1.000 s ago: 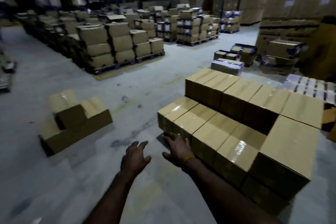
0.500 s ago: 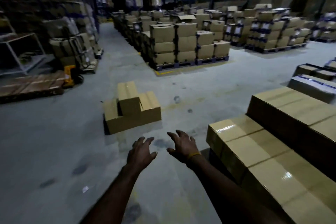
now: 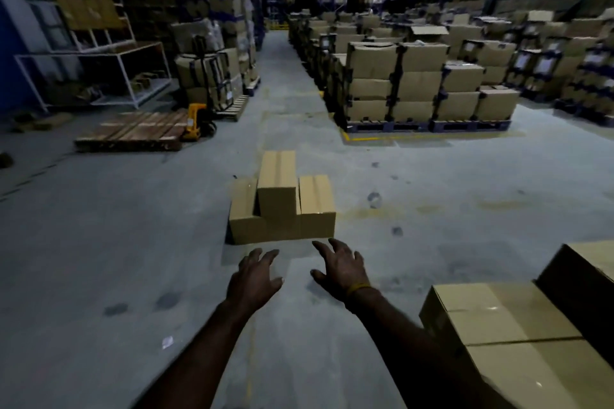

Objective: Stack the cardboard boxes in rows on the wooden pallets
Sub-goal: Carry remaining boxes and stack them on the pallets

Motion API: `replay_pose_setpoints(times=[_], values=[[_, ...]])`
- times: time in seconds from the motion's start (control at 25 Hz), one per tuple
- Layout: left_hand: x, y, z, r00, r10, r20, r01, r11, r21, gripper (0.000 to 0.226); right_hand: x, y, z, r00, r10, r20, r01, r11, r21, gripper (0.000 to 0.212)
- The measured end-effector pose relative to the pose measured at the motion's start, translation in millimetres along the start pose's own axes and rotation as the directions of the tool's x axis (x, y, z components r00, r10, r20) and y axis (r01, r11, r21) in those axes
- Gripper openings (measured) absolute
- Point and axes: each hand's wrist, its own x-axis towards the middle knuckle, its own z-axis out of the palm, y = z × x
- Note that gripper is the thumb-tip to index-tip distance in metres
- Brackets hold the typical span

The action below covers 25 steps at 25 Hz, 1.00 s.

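Note:
A small pile of cardboard boxes [image 3: 280, 206] stands on the concrete floor straight ahead, one box [image 3: 277, 176] sitting on top of the lower ones. My left hand [image 3: 254, 279] and my right hand [image 3: 340, 267] reach out side by side just short of the pile, fingers spread, holding nothing. A yellow band circles my right wrist. At the lower right are the stacked rows of boxes [image 3: 505, 322], with a higher row [image 3: 584, 272] behind them; the pallet beneath is hidden.
An empty wooden pallet [image 3: 133, 134] lies on the floor at left, a yellow pallet jack [image 3: 196, 119] beside it. A white metal shelf [image 3: 99, 73] stands far left. Loaded pallets [image 3: 428, 83] fill the right background. An aisle runs between them.
The view has swung left, away from the stacked rows. The floor pile has come to the centre and nearer. Both hands stay empty, stretched out toward it.

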Motion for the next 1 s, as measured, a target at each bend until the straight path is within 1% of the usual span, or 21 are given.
replay_pose_setpoints(times=[0.16,0.32,0.44,0.6,0.68,0.8,1.0], values=[[72.1,-18.1,-7.1,0.999,-0.036,-0.008,0.036,0.999,0.013,0.07,77.8,-2.8,12.0,0.999,-0.025,0.026,0.024,1.0,0.02,0.069],[160.6,-42.7,-16.1,1.0,-0.023,-0.013,0.023,1.0,0.013,0.069,171.1,-10.6,21.1,0.999,-0.024,0.042,0.024,1.0,-0.005,0.072],[240.6,-67.3,-32.8,1.0,-0.004,-0.009,0.004,1.0,-0.016,0.072,251.9,-22.0,15.4,0.999,-0.019,0.032,0.019,1.0,-0.013,0.072],[334.9,-86.2,-58.1,0.999,0.029,0.014,-0.029,0.999,0.02,0.07,342.7,-40.4,2.1,0.999,0.014,-0.033,-0.015,0.999,-0.036,0.07],[382.1,-94.3,-66.2,0.999,0.025,0.03,-0.026,1.0,0.013,0.073,383.8,-45.8,2.3,0.999,0.03,-0.033,-0.031,0.998,-0.047,0.07],[447.7,-105.5,-68.5,0.999,0.013,0.047,-0.011,1.0,-0.027,0.076,444.1,-46.6,6.4,0.998,0.057,-0.008,-0.057,0.998,-0.039,0.071],[558.4,-122.5,-53.3,0.998,0.013,0.056,-0.013,1.0,-0.007,0.075,557.0,-29.9,21.7,0.998,0.067,0.008,-0.067,0.998,-0.015,0.071]])
